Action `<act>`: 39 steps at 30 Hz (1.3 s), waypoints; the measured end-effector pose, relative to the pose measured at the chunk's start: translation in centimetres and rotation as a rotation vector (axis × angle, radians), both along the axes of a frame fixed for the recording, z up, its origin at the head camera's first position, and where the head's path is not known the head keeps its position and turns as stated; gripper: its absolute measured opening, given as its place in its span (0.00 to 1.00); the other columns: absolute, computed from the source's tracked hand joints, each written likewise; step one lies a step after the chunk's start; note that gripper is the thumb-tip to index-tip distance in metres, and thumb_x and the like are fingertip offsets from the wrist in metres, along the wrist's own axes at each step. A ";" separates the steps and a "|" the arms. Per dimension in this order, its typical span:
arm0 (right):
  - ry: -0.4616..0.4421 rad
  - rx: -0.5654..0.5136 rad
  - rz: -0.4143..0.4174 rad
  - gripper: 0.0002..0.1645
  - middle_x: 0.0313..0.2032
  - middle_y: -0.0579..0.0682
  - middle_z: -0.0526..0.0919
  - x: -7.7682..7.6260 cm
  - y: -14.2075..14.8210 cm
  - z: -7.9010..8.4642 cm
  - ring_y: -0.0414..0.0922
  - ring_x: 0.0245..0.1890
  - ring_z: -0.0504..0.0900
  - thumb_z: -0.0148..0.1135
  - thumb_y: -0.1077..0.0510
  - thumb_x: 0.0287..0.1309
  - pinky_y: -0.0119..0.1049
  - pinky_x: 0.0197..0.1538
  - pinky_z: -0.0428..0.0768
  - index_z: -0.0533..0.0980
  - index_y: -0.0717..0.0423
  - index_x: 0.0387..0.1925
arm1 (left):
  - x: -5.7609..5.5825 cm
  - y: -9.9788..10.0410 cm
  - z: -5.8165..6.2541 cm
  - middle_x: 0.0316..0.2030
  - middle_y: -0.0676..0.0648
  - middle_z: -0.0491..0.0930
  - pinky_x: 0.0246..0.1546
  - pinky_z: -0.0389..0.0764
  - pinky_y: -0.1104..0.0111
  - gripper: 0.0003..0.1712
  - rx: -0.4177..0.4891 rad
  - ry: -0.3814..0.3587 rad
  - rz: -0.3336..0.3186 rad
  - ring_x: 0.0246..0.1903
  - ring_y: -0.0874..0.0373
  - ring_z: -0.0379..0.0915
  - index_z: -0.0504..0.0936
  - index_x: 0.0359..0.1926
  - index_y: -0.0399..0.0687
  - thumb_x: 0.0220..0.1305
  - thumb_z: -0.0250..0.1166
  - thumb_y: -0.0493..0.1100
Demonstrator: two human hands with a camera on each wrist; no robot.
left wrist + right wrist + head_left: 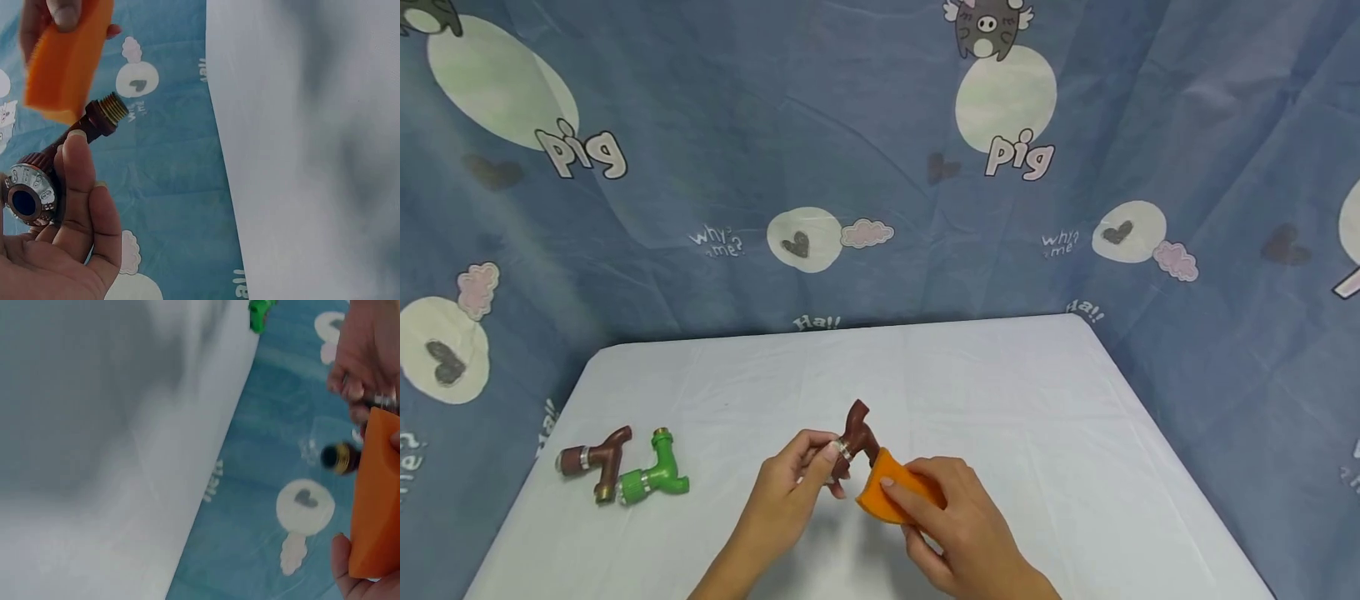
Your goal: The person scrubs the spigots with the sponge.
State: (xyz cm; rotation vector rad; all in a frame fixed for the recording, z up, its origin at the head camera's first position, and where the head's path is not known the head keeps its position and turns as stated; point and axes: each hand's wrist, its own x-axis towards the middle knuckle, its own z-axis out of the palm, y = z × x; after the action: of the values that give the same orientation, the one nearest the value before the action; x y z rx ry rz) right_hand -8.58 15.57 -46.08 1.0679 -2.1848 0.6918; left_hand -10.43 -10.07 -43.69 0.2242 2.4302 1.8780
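Observation:
In the head view my left hand (790,487) grips a dark red-brown tap (856,433) by its knob end, its spout pointing up and away. The left wrist view shows the tap's brass-threaded inlet (114,109) and the silver, patterned ring round its knob (28,195). My right hand (958,521) holds an orange sponge (887,492), fingers and thumb on either side of it. The sponge (65,59) is right at the tap's body beside the threaded end. In the right wrist view the sponge (375,500) covers much of the tap.
On the white-covered table (1000,400), at the left, lie another red-brown tap (606,461) and a green tap (655,473), close together. A blue printed cloth (865,167) hangs behind the table and along both sides.

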 end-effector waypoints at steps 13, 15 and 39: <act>-0.153 0.004 -0.136 0.29 0.58 0.51 0.77 -0.7 2.0 -0.3 0.48 0.54 0.76 0.64 0.55 0.61 0.47 0.51 0.85 0.80 0.44 0.66 | 0.2 -0.3 0.1 0.37 0.47 0.86 0.44 0.83 0.66 0.12 0.005 -0.012 -0.013 0.32 0.54 0.84 0.80 0.55 0.50 0.83 0.55 0.49; -0.144 -0.006 -0.125 0.26 0.59 0.51 0.77 -0.5 1.8 -0.2 0.48 0.55 0.76 0.61 0.51 0.69 0.46 0.51 0.86 0.79 0.44 0.67 | 0.2 -0.3 0.0 0.35 0.49 0.86 0.44 0.84 0.66 0.13 0.001 -0.009 -0.002 0.31 0.54 0.84 0.81 0.55 0.52 0.83 0.54 0.50; 0.056 -0.030 -0.024 0.23 0.57 0.58 0.77 0.2 -2.1 0.1 0.52 0.52 0.77 0.52 0.49 0.77 0.43 0.54 0.84 0.79 0.48 0.67 | -0.1 0.7 0.0 0.34 0.54 0.86 0.40 0.86 0.67 0.17 0.002 0.032 0.053 0.35 0.55 0.82 0.84 0.49 0.50 0.84 0.52 0.52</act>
State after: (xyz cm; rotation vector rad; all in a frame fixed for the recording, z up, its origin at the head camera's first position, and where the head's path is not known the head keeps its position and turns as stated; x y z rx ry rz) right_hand -8.39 13.43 -45.97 1.0317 -2.1299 0.6744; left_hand -10.54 -9.35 -43.65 0.1935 2.4790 1.9122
